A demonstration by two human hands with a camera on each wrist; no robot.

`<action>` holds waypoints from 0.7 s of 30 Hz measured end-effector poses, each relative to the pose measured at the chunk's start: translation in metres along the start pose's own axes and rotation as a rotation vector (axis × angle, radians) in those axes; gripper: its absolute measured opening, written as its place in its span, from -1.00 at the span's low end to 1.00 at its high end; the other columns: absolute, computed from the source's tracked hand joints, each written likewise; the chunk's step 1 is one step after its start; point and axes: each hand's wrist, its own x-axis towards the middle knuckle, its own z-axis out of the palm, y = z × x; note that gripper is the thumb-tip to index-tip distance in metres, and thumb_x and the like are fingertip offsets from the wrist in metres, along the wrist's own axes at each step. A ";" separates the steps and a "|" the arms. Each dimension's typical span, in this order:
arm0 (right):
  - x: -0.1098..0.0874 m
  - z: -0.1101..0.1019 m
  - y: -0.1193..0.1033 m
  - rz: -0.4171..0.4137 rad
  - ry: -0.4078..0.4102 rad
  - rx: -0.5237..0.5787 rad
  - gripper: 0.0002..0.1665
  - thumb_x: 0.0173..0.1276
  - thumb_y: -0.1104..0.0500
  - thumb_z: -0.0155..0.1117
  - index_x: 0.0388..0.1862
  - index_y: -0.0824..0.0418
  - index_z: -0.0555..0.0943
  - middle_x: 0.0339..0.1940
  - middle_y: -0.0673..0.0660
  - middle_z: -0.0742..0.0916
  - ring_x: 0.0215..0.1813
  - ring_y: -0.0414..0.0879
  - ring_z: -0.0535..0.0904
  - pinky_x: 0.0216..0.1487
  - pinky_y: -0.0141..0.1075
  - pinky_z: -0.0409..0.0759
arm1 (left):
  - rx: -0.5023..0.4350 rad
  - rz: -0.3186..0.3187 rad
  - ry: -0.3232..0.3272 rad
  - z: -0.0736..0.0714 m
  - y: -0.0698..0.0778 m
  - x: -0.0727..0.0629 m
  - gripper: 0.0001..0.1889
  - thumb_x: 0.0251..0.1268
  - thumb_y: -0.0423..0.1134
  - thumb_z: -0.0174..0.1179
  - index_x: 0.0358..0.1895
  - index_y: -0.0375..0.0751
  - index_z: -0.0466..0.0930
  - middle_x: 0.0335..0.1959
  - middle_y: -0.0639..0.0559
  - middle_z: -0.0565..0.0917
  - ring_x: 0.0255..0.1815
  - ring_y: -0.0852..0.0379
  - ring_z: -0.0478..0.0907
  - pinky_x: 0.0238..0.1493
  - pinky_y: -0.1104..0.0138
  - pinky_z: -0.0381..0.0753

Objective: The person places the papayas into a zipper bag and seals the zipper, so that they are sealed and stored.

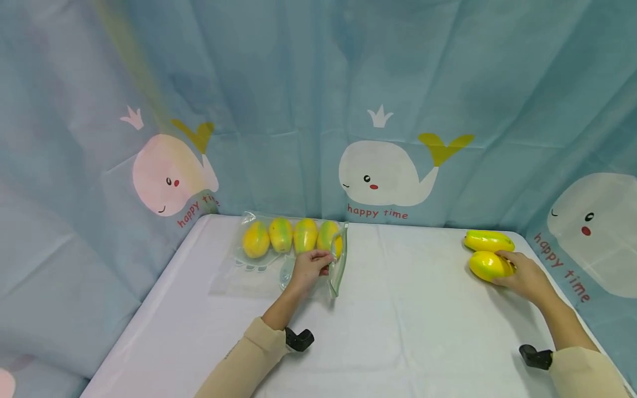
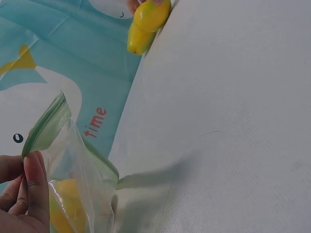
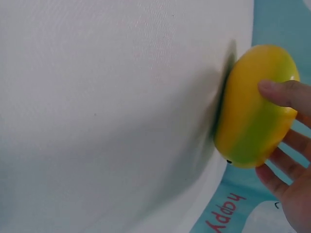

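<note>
My left hand (image 1: 309,270) pinches the edge of a clear zip bag (image 1: 269,276) with a green seal strip, its mouth parted toward the right. Inside the bag several yellow-green mangoes (image 1: 281,235) lie in a row. In the left wrist view, thumb and fingers hold one lip of the bag (image 2: 60,121). At the table's far right, my right hand (image 1: 527,276) grips a mango (image 1: 486,266), thumb on one side and fingers on the other. The right wrist view shows this mango (image 3: 257,107) close to the cloth. Behind it lies a longer yellow-green fruit (image 1: 489,241).
A white cloth covers the table (image 1: 388,331). Blue curtains (image 1: 298,110) with printed whales hang along the back and both sides, meeting the table's edges. A black wrist mount (image 1: 299,339) sticks out from the left sleeve, another (image 1: 535,357) from the right.
</note>
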 end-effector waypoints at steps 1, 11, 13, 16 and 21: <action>0.000 0.001 0.000 -0.006 0.000 0.004 -0.09 0.15 0.19 0.42 0.37 0.52 0.21 0.25 0.66 0.32 0.20 0.54 0.23 0.18 0.49 0.21 | 0.001 0.001 -0.005 0.000 0.000 0.000 -0.71 0.33 -0.34 0.22 0.00 -0.50 0.60 -0.29 -0.11 0.73 -0.48 0.27 0.50 -0.41 0.49 0.59; -0.004 0.005 -0.017 -0.098 0.025 0.059 -0.16 0.13 0.14 0.45 0.29 0.46 0.32 0.17 0.54 0.46 0.08 0.40 0.37 0.09 0.36 0.40 | 0.001 0.014 -0.017 0.002 0.027 -0.019 -0.74 0.34 -0.42 0.16 -0.02 -0.59 0.57 -0.34 -0.12 0.71 -0.49 0.25 0.49 -0.40 0.48 0.60; -0.005 0.006 -0.022 -0.114 0.025 0.067 -0.16 0.13 0.13 0.46 0.29 0.46 0.33 0.18 0.53 0.46 0.08 0.38 0.38 0.09 0.34 0.42 | -0.003 0.016 -0.016 0.002 0.030 -0.021 -0.74 0.34 -0.42 0.17 -0.02 -0.59 0.57 -0.35 -0.10 0.71 -0.49 0.25 0.49 -0.40 0.49 0.59; -0.007 0.007 -0.027 -0.119 0.018 0.081 -0.15 0.13 0.11 0.47 0.30 0.45 0.33 0.19 0.52 0.47 0.07 0.37 0.40 0.08 0.31 0.45 | -0.004 0.014 -0.016 0.002 0.030 -0.021 -0.74 0.34 -0.42 0.17 -0.02 -0.58 0.58 -0.34 -0.13 0.72 -0.49 0.25 0.49 -0.40 0.48 0.59; -0.008 0.009 -0.034 -0.116 0.002 0.104 -0.13 0.13 0.09 0.48 0.31 0.44 0.33 0.19 0.51 0.47 0.09 0.37 0.41 0.08 0.30 0.47 | -0.003 0.000 -0.011 0.003 0.031 -0.023 -0.74 0.34 -0.42 0.17 -0.02 -0.57 0.58 -0.31 -0.14 0.72 -0.48 0.27 0.50 -0.40 0.50 0.59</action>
